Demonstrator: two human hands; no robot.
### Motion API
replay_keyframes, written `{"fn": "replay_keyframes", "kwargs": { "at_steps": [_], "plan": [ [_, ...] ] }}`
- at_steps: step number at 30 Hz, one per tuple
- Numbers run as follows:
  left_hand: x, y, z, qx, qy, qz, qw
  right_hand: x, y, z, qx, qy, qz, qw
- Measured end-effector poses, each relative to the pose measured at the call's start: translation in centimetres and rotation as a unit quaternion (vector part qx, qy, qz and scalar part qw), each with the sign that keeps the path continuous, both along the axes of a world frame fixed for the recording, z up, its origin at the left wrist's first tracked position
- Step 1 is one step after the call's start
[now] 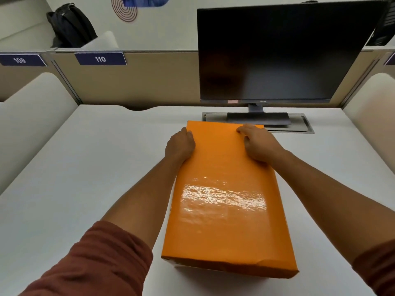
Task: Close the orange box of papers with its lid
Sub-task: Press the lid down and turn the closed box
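A glossy orange lid (226,199) lies on top of the box in the middle of the white desk, long side running away from me. Only a thin strip of the box (177,263) shows under the lid's near left corner; the papers are hidden. My left hand (180,146) grips the lid's far left edge, fingers curled over the side. On the far right part of the lid lies my right hand (259,144), palm down, fingers spread across the top and over the right edge.
A dark monitor (277,54) stands behind the box on its stand (258,118), over a grey cable hatch (307,124). Beige partitions with labels 109 and 110 wall the white desk (85,167). A black backpack (70,26) sits beyond the partition.
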State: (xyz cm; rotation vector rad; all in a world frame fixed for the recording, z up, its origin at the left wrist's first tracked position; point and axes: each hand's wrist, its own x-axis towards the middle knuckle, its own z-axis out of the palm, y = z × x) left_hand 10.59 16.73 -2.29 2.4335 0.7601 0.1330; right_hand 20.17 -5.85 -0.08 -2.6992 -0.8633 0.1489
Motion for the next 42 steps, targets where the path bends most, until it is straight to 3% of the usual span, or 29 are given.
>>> {"fn": "replay_keyframes", "kwargs": {
  "at_steps": [5, 10, 16, 21, 24, 29, 31, 33, 42],
  "plan": [
    [-1.7, 0.2, 0.2, -0.082, 0.005, -0.027, 0.996, -0.9, -0.9, 0.4, 0.054, 0.053, -0.007, 0.997],
    [-5.0, 0.3, -0.2, -0.238, 0.001, -0.002, 0.971, -4.6, -2.7, -0.5, 0.206, 0.004, -0.087, 0.975],
    [-8.8, -0.5, -0.5, -0.356, -0.002, 0.025, 0.934, -8.0, -4.9, -0.3, 0.190, 0.025, -0.104, 0.976],
    [-12.5, -1.0, -0.5, -0.352, -0.003, -0.036, 0.935, -12.1, -6.7, -0.1, 0.155, 0.081, -0.121, 0.977],
    [-14.9, -1.5, -0.7, -0.357, 0.005, -0.054, 0.932, -14.5, -7.8, -0.3, 0.181, 0.113, -0.163, 0.963],
    [-19.2, -2.1, -1.2, -0.371, 0.049, -0.079, 0.924, -18.1, -9.7, -1.3, 0.227, 0.232, -0.291, 0.900],
    [-20.4, -2.4, -1.5, -0.391, 0.066, -0.078, 0.915, -18.9, -9.9, -1.5, 0.263, 0.314, -0.319, 0.855],
    [-21.1, -2.6, -1.6, -0.407, 0.056, -0.069, 0.909, -19.5, -9.9, -1.5, 0.283, 0.351, -0.321, 0.833],
    [-21.5, -0.4, -1.2, -0.346, -0.060, -0.021, 0.936, -19.7, -7.8, -1.2, 0.303, 0.350, -0.260, 0.847]
  ]
}}
